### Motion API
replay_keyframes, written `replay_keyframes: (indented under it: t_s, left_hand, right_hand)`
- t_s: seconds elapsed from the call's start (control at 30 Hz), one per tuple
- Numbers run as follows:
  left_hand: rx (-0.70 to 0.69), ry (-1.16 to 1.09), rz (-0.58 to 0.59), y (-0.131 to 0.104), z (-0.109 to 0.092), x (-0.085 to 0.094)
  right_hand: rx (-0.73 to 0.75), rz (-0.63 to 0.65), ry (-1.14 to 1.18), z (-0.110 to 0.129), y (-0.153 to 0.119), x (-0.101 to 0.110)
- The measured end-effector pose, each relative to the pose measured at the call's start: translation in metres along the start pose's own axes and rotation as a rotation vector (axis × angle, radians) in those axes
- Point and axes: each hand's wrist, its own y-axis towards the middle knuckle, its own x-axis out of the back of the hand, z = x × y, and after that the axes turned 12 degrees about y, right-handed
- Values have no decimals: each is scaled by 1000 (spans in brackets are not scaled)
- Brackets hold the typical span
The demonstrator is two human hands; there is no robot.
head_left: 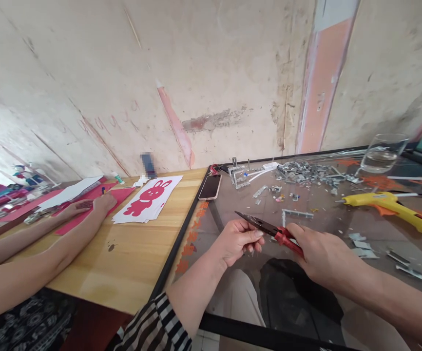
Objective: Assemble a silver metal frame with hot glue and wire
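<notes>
My right hand point(318, 251) is wrapped round the red handles of a pair of pliers point(264, 224), whose dark jaws point left. My left hand point(237, 240) is closed in a pinch just under the jaws; what its fingertips hold is too small to make out. Both hands are above the glass tabletop near its front edge. Beyond them lie a small L-shaped grey metal piece point(297, 214) and a pile of grey metal bits point(304, 174). Pale strips point(362, 246) lie to the right of my right hand.
A yellow glue gun point(392, 208) and a glass of water point(384, 155) are at the right. A phone point(210, 187) lies by the left edge. On the adjoining wooden table point(130, 263), a co-worker's hands point(101, 202) work at red paper beside a rabbit print point(147, 200).
</notes>
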Motion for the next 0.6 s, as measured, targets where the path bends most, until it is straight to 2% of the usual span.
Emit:
replay_keyframes:
  t_s: [0.07,0.17,0.23,0.4,0.47,0.6]
  left_hand:
    - [12,-28,5,0,0,0]
    - [-7,-21,24,-1,-3,0]
    - [-26,-3,34,-2,-3,2]
    - [2,0,27,2,2,2]
    - [28,-33,16,3,3,1]
    - [-1,-6,9,-1,-2,1]
  right_hand:
    - [0,29,34,0,0,1]
    - [-1,186,261,2,1,5]
    - [3,221,307,2,2,6]
    - [11,4,-45,-1,2,-2]
    - [11,-24,-62,-1,2,-3]
    - [-8,185,273,1,2,2]
